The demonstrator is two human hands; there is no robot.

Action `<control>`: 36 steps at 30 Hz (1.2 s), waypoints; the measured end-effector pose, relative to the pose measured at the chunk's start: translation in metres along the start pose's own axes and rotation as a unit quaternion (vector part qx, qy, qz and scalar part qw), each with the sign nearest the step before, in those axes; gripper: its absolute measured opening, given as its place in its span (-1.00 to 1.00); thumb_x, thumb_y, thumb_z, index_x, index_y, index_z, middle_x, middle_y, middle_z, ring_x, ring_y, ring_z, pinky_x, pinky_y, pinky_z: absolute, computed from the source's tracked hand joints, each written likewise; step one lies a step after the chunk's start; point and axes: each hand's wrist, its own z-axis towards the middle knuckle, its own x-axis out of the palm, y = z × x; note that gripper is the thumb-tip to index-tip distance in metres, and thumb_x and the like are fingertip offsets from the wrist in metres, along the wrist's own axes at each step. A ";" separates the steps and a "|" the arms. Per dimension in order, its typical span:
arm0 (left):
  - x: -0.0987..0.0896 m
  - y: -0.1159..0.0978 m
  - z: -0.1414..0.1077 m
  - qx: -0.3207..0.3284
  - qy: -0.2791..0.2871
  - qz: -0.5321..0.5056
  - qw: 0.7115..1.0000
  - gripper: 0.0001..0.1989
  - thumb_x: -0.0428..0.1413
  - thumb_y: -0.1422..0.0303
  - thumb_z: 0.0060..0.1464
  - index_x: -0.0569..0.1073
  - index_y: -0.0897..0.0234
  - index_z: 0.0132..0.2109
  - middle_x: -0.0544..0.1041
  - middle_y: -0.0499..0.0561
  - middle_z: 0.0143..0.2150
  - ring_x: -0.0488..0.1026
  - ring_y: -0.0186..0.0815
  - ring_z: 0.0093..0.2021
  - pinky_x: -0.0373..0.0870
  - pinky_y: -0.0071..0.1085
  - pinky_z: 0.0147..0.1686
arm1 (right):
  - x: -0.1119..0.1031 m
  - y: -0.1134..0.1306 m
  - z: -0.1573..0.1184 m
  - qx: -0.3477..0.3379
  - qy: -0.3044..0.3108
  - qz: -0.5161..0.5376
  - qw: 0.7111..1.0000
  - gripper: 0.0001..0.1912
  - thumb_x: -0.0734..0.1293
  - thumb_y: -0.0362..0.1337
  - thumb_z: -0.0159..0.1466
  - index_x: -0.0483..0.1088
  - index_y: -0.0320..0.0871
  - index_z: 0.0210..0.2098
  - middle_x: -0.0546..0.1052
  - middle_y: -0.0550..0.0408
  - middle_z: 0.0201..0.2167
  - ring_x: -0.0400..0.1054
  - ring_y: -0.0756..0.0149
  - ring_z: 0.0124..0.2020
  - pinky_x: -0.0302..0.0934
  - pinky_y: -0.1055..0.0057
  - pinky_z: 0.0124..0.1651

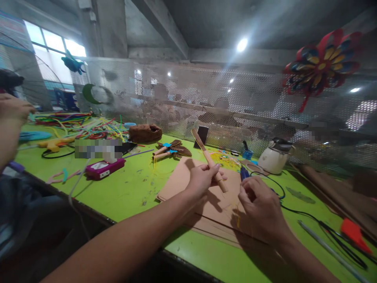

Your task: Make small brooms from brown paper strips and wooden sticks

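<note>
My left hand [204,179] is wrapped round a thin tan tube [220,184], which tilts up and away with a flat brown strip [199,140] at its far end. To the right, my right hand [255,194] is closed in a pinch near the tube's lower end, apart from it; what it holds, if anything, is too small to tell. Both hands are over a stack of brown sheets [176,182]. Just behind my right hand is a dark blue tool [244,173]. Brown leaf-like pieces with tan tubes [160,154] lie beyond the stack.
On the green table [132,200] are a purple power strip [105,169], a yellow glue gun [54,144], colourful strips [103,125], a white kettle [273,157] and black cables [330,230]. A perforated metal screen [182,90] stands behind. Another person's hand [14,108] is at far left.
</note>
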 end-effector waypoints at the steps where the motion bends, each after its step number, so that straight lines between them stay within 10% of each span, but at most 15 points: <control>1: -0.001 -0.001 0.001 0.006 -0.008 -0.001 1.000 -0.89 0.10 0.46 0.09 0.38 0.45 -0.37 0.49 0.08 -0.48 0.50 -0.32 -0.48 0.50 -0.36 -0.40 | 0.001 0.001 -0.001 0.010 0.015 0.019 1.000 -0.82 0.20 -0.39 0.17 0.16 -0.11 -0.54 0.30 0.16 -0.55 0.18 0.39 -0.56 0.09 0.42 -0.45; 11: 0.000 0.003 0.002 -0.003 -0.008 -0.010 1.000 -0.87 0.15 0.43 0.05 0.39 0.44 -0.38 0.49 0.07 -0.47 0.49 -0.35 -0.50 0.50 -0.40 -0.41 | 0.008 -0.005 -0.007 -0.014 -0.005 -0.017 1.000 -0.85 0.19 -0.40 0.13 0.16 -0.12 -0.55 0.25 0.20 -0.61 0.14 0.41 -0.60 0.03 0.46 -0.50; 17: 0.000 0.000 -0.002 -0.026 0.004 -0.028 0.999 -0.86 0.16 0.41 0.05 0.39 0.43 -0.37 0.50 0.07 -0.47 0.50 -0.34 -0.48 0.50 -0.37 -0.37 | 0.014 -0.008 -0.006 0.088 0.065 0.015 0.994 -0.84 0.19 -0.32 0.10 0.15 -0.11 -0.60 0.27 0.20 -0.66 0.15 0.39 -0.61 0.02 0.43 -0.50; 27: -0.002 -0.002 -0.005 -0.019 0.082 -0.037 0.996 -0.91 0.10 0.44 0.10 0.41 0.41 -0.33 0.52 0.11 -0.39 0.50 -0.31 -0.37 0.46 -0.32 -0.25 | 0.006 0.004 0.005 0.340 0.147 0.321 0.872 -0.73 0.36 -0.11 0.01 0.33 -0.19 -0.61 0.31 0.21 -0.75 0.15 0.43 -0.71 0.04 0.47 -0.61; 32: -0.007 -0.004 0.000 -0.016 0.101 -0.043 0.994 -0.91 0.09 0.44 0.11 0.41 0.40 -0.34 0.53 0.13 -0.38 0.49 -0.32 -0.38 0.43 -0.33 -0.24 | -0.001 -0.012 0.008 0.301 0.070 0.327 0.893 -0.72 0.43 -0.13 -0.01 0.38 -0.22 -0.59 0.43 0.09 -0.58 0.16 0.44 -0.62 0.05 0.47 -0.57; 36: -0.010 0.000 0.003 -0.049 0.129 -0.075 0.988 -0.91 0.08 0.43 0.11 0.41 0.39 -0.34 0.52 0.08 -0.40 0.47 -0.35 -0.43 0.43 -0.38 -0.30 | -0.011 0.000 0.010 0.245 0.088 0.481 0.837 -0.74 0.39 -0.16 0.10 0.32 -0.19 -0.55 0.49 -0.07 -0.22 0.24 0.43 -0.52 0.17 0.41 -0.48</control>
